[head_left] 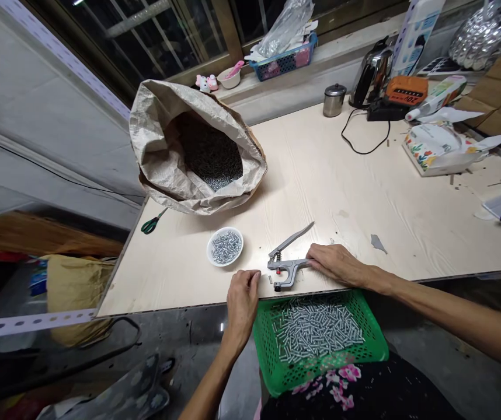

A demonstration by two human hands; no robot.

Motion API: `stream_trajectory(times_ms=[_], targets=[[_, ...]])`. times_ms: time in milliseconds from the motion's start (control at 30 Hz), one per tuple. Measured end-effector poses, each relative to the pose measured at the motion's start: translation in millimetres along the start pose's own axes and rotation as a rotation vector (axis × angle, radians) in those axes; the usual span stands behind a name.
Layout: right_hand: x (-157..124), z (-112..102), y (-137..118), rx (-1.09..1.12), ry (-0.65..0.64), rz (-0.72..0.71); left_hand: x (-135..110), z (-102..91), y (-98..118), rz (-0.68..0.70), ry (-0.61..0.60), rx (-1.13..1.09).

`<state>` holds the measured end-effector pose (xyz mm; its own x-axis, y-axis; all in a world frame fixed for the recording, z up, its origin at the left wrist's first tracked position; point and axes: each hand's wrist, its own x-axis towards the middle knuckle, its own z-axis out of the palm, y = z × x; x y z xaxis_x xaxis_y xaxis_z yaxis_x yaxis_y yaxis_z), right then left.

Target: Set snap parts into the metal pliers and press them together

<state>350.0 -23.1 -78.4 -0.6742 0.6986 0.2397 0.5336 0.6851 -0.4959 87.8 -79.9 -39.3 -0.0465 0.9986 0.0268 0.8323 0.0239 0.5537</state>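
Note:
My right hand (337, 264) is closed round the lower handle of grey metal snap-fastener pliers (291, 270), which lie near the table's front edge. Their upper handle sticks up at an angle, with a spring and a red tip between the jaws. My left hand (242, 298) rests at the edge to the left of the pliers, thumb and fingers pressed together; whatever they pinch is hidden. Between that hand and the jaws lies a small silvery metal piece (270, 280). A white bowl (210, 255) full of small metal pieces (226, 246) stands just beyond my left hand.
Below the table edge, a green basket (264, 350) holds many similar pieces. Behind the bowl slumps a large open sack (154, 169) with dark and silvery pieces inside. Green-handled scissors (149, 225) lie left. A tissue pack (434, 149), kettle (371, 73) and orange battery (406, 89) stand back right.

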Motion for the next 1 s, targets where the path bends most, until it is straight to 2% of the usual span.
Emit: stream_trajectory(times_ms=[133, 233, 333, 467, 533, 600, 667, 800, 1000], targets=[[-2, -3, 4, 0.031, 0.017, 0.098, 3, 13.7, 1, 0.107, -0.065, 0.085], [-2, -5, 4, 0.033, -0.004, 0.134, -1, 15.0, 4, 0.146, -0.071, 0.12], [-3, -5, 2, 0.054, -0.005, 0.142, -18, 6.5, 15, 0.168, -0.092, 0.09], [-3, 0, 4, 0.059, 0.001, 0.137, -34, -13.7, 28, 0.277, -0.189, 0.032], [-3, 2, 6, 0.04, 0.006, 0.143, -22, -27.1, 23, 0.265, -0.085, 0.081], [-3, 5, 6, 0.023, 0.007, 0.148, 5, -40.0, 10, 0.195, 0.099, 0.196], [-3, 6, 7, 0.014, 0.009, 0.15, 37, -48.6, -5, 0.11, 0.187, 0.327], [-3, 9, 7, -0.002, 0.041, 0.15, 83, -46.9, -21, -0.062, 0.075, 0.484], [-3, 12, 8, -0.016, 0.06, 0.134, 98, -37.2, -19, -0.195, 0.005, 0.523]])
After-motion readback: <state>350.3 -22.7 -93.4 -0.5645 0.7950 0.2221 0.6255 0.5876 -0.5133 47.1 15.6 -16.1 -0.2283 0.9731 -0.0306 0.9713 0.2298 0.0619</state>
